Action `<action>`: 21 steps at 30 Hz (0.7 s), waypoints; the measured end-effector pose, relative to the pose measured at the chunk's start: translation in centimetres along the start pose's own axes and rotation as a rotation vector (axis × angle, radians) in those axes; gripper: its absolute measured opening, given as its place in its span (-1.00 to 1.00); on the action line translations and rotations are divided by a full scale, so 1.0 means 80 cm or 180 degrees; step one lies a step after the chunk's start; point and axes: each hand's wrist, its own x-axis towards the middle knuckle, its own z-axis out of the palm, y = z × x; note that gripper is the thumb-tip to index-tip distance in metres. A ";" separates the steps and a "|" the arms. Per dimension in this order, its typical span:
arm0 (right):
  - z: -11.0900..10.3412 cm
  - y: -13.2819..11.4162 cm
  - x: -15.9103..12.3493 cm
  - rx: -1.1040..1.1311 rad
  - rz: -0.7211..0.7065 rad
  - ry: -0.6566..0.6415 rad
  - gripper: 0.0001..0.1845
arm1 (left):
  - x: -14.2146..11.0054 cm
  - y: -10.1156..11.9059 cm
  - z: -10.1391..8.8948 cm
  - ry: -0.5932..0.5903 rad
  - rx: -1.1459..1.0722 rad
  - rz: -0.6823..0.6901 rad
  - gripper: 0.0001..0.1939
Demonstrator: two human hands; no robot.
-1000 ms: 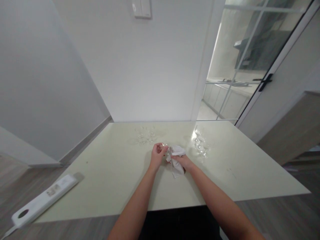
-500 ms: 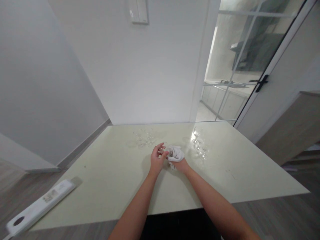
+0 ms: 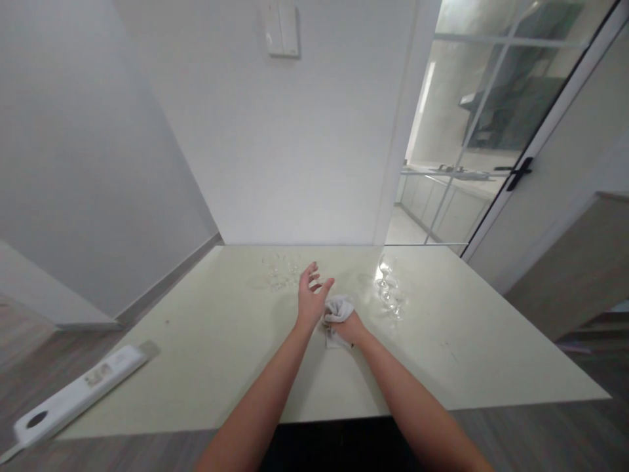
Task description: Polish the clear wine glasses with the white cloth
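A white cloth (image 3: 339,307) is held bunched in the right hand (image 3: 348,326), over the middle of a pale table (image 3: 221,367), and part of it hangs below the fingers. Whether a glass is wrapped inside the cloth cannot be told. The left hand (image 3: 312,298) is held up just beside the cloth, on its left, with the fingers spread wide and the thumb set well apart from them; whether anything clear is touched by it cannot be told. Several clear glasses (image 3: 278,272) are grouped on the far part of the table, to the left of the hands, and more clear stemware (image 3: 389,292) is set in an uneven line to the right; their exact number is blurred. At the near left of the table, a white power strip (image 3: 81,393) is seen lying at a slant, with a cord at its near end. Beyond the far edge, a white wall (image 3: 295,151) is seen, with a switch (image 3: 281,29) mounted on it, and at the far right a glass-paned door (image 3: 466,118) is fitted with a black handle (image 3: 519,174).
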 end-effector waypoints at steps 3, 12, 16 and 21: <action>0.000 -0.004 0.002 -0.0311 -0.0301 0.0120 -0.89 | 0.029 -0.006 0.049 -0.0489 0.0077 -0.0362 -0.33; -0.007 0.008 -0.003 -0.0443 -0.0418 0.0209 -0.62 | 0.059 -0.032 0.147 -0.1025 0.0619 -0.0539 -0.35; -0.006 0.019 -0.003 -0.0428 -0.0294 0.0256 -0.72 | 0.061 -0.038 0.155 -0.1078 0.0721 -0.0582 -0.35; -0.006 0.021 -0.003 -0.0451 -0.0246 0.0343 -0.68 | 0.063 -0.045 0.155 -0.1116 0.0800 -0.0614 -0.34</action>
